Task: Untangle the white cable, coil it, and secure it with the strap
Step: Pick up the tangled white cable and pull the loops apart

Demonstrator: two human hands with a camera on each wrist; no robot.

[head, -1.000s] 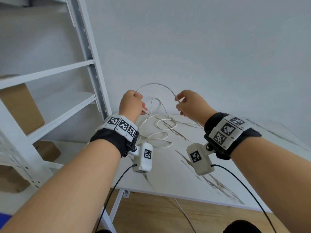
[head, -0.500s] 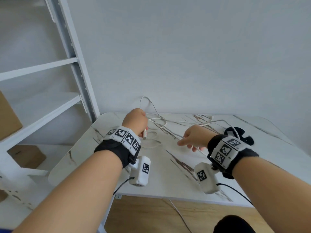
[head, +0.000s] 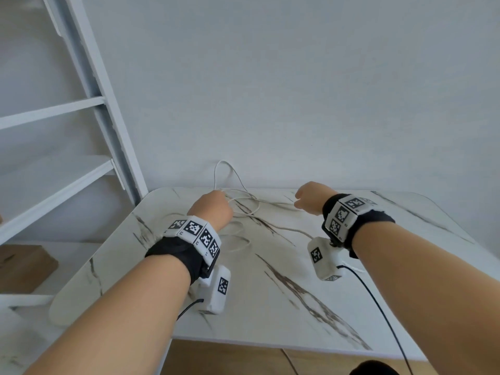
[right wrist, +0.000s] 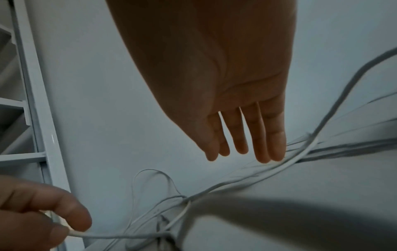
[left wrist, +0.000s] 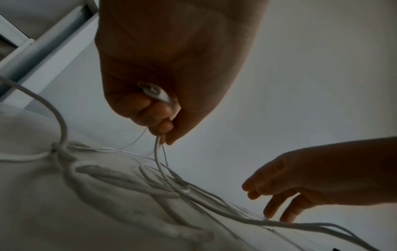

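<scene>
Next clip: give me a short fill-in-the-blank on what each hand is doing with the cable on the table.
1. The white cable is gripped by the ____ hand.
2. The right hand holds ____; its fingers are straight.
3. The left hand also holds the cable's white ____ in its curled fingers.
4. Most of the cable lies in loose loops on the marble-patterned ____.

Missing words: left; nothing; plug; table

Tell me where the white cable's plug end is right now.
The white plug end is pinched inside the left hand, seen in the left wrist view; thin white cable trails from it onto the marble-patterned tabletop, left of the open right hand.
</scene>
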